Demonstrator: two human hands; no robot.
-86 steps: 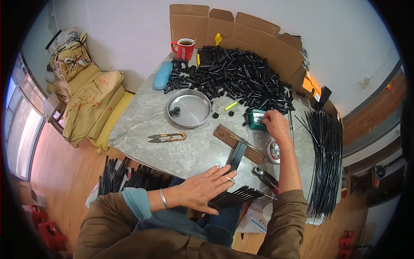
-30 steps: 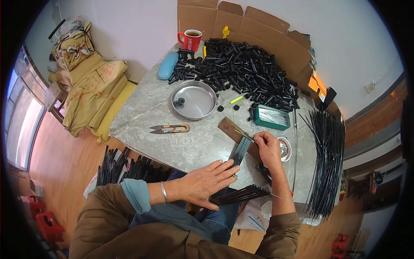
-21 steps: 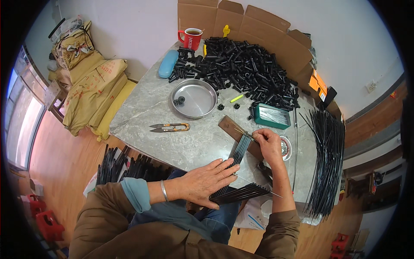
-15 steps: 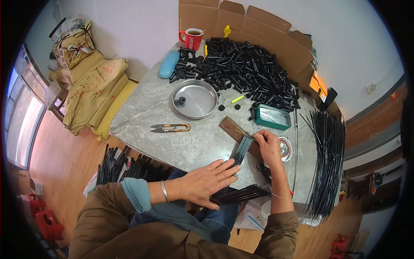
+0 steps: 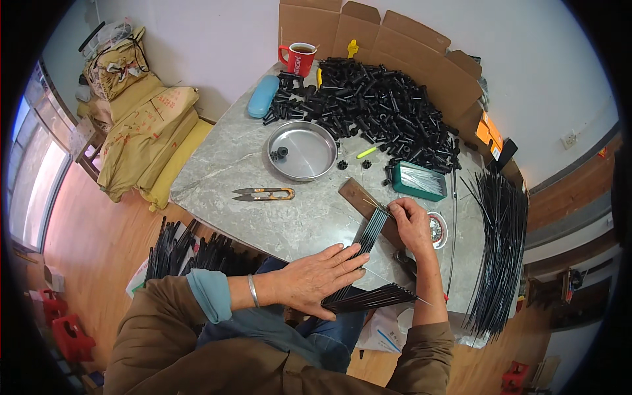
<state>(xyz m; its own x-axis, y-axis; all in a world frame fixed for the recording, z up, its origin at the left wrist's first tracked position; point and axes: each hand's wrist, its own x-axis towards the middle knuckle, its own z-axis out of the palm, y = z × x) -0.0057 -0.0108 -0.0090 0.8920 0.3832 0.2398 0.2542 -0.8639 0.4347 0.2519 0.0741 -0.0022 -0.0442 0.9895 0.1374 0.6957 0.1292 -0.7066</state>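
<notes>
My left hand [image 5: 322, 275] lies flat, fingers stretched out, across a fan of thin dark rods [image 5: 374, 228] at the table's front edge. The rods' far ends rest over a brown board [image 5: 357, 196], where thin yellowish wire-like tips stick out. At those ends my right hand [image 5: 411, 222] has thumb and forefinger pinched together; what is between them is too small to make out. More of the black rods [image 5: 378, 298] spread out below my left hand toward the right, past the table edge, with a thin pale needle-like piece at their tip.
Near the hands are thread snips [image 5: 263, 194], a round metal pan [image 5: 303, 151], a green box of thin wires [image 5: 419, 181] and a small white bowl [image 5: 442, 229]. A heap of black plastic tubes [image 5: 382, 105] and a red mug [image 5: 299, 59] stand behind; a long rod bundle [image 5: 500, 250] hangs at right.
The whole view has shifted slightly, moving the table a little to the right in the picture. Both hands keep nearly the same places on the rods.
</notes>
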